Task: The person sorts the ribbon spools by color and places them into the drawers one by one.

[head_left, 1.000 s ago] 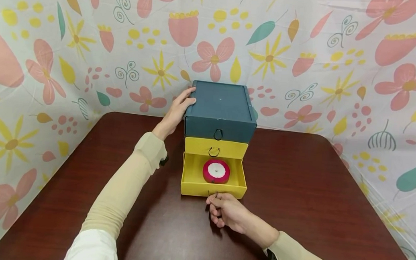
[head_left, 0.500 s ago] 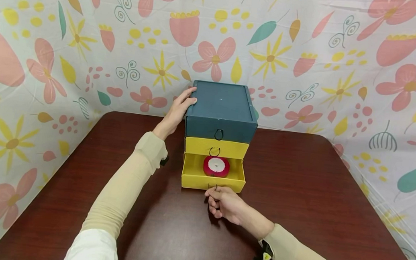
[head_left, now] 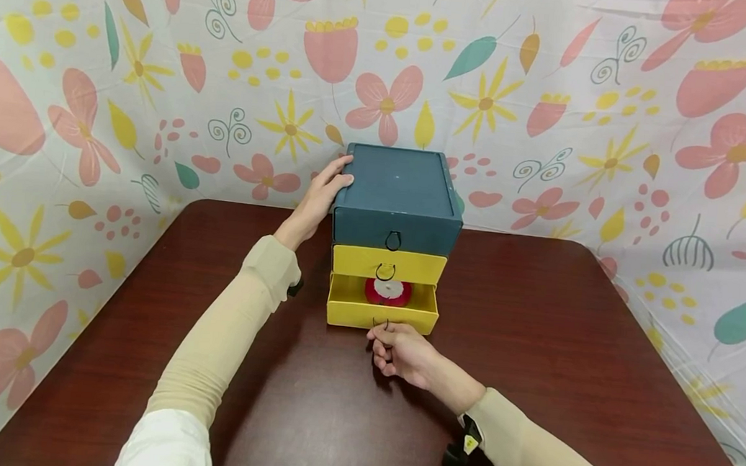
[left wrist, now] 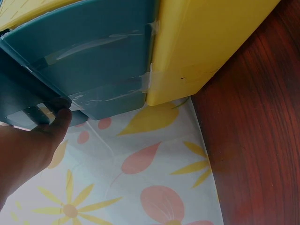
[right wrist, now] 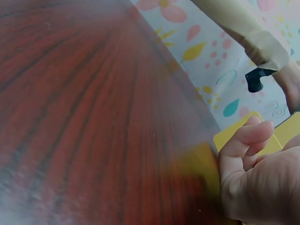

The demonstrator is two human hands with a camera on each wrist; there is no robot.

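Observation:
A small drawer unit [head_left: 399, 181] with a teal top stands against the back of the table. Its bottom yellow drawer [head_left: 349, 314] is partly pulled out. Inside lies a ribbon spool [head_left: 388, 292], crimson with a white centre, its rear partly hidden beneath the drawer above. My right hand [head_left: 406, 356] pinches the black loop handle [head_left: 375, 323] on that drawer's front, fingers curled. My left hand [head_left: 318, 199] rests along the unit's upper left edge with extended fingers; in the left wrist view, part of this hand [left wrist: 28, 150] touches the teal side.
Above the bottom drawer are a closed yellow drawer [head_left: 351, 262] and a closed teal drawer [head_left: 363, 229], each with a black loop. The unit stands on a dark red-brown table [head_left: 535, 331]. A flower-patterned cloth [head_left: 520, 77] hangs directly behind the table.
The bottom drawer has slid inward, carrying the ribbon spool back toward the unit. My right hand has moved forward with its handle. My left hand has stayed in place.

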